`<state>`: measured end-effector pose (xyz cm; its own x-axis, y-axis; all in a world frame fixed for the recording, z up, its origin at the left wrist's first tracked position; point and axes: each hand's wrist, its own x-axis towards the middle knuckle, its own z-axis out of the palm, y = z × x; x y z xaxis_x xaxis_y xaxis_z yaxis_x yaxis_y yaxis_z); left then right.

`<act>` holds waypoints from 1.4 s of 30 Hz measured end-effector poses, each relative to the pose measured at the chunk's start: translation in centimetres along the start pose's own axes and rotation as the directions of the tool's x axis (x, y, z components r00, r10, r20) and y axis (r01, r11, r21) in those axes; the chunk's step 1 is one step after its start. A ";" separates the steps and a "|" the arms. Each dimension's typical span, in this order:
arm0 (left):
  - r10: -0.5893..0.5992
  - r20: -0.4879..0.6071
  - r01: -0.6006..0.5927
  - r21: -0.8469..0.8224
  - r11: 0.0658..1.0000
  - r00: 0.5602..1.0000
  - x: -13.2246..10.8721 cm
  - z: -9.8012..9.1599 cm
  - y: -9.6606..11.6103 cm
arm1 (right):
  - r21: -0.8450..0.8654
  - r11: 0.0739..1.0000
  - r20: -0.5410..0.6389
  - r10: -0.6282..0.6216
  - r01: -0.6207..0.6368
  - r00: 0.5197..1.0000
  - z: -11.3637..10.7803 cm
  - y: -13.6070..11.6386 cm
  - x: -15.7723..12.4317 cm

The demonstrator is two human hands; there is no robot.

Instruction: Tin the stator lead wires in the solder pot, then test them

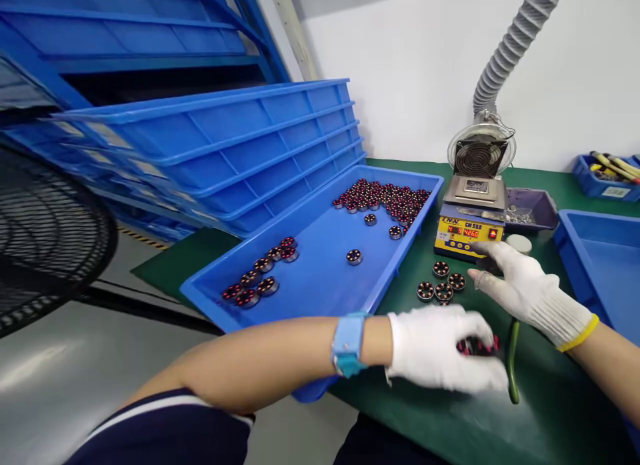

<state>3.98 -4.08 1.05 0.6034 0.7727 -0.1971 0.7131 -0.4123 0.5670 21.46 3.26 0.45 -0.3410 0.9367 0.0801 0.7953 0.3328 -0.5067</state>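
My left hand (445, 348), in a white glove and slightly blurred, curls its fingers around dark round motor stators (477, 345) with pink edges. How many it holds is hidden by the fingers. Spread fingers and thumb show my right hand (530, 288) open, gloved in white with a yellow cuff. It hovers just in front of a yellow and blue solder pot (463, 235) with a lit red display. Between the hands and the blue tray, several ring-shaped stators (443, 291) lie on the green mat. A green-handled tool (513, 361) rests below my right hand.
A large blue tray (320, 265) with many stators lies to the left, beside stacked blue trays (240, 151). Behind the pot stand a fan (477, 159) and grey duct (520, 41). A purple-grey bin (533, 208) and another blue tray (610, 251) are at right.
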 end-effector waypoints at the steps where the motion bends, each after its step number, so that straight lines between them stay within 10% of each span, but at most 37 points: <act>1: 0.029 0.082 -0.038 0.116 0.993 0.996 0.0 1.2 0.4 | 0.007 1.000 0.000 0.019 -0.019 1.000 -0.1 -0.1 0.0; 7: 0.138 0.111 -0.176 0.530 0.829 0.984 0.4 3.7 -1.1 | -0.005 1.000 0.061 -0.023 0.023 0.998 0.0 -0.4 -0.4; 13: 0.178 -0.216 -0.114 0.282 0.953 0.960 -1.0 -2.2 -1.7 | 0.043 0.998 0.000 -0.035 0.035 0.999 0.1 -0.7 -0.8; 15: 0.004 -0.515 0.071 0.126 0.989 0.857 -1.8 -5.2 -4.3 | 0.087 0.996 -0.062 -0.023 0.028 0.998 -0.3 -0.9 -0.8; 17: -0.245 -0.707 0.351 0.006 0.936 0.663 -2.4 -7.4 -8.4 | 0.139 0.989 -0.125 -0.025 0.043 0.992 -0.5 -1.0 -0.6; 22: -0.671 -0.486 0.789 0.066 0.610 0.560 -2.1 -6.8 -18.3 | 0.195 0.979 -0.179 -0.026 0.061 0.984 -0.4 -0.8 -0.2; 32: -0.436 -0.628 0.650 0.149 0.745 0.644 7.3 -6.3 -21.6 | 0.174 0.984 -0.130 -0.010 0.033 0.992 0.1 -0.2 0.4; 42: -0.313 -0.603 0.535 0.229 0.813 0.734 7.2 -6.4 -21.9 | 0.082 0.997 -0.091 0.010 -0.003 0.996 0.9 0.2 0.8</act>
<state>-9.57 13.63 -7.67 0.0047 0.9871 0.1598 0.9845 -0.0325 0.1723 20.89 3.96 -0.35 -0.2855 0.9461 0.1529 0.7526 0.3201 -0.5755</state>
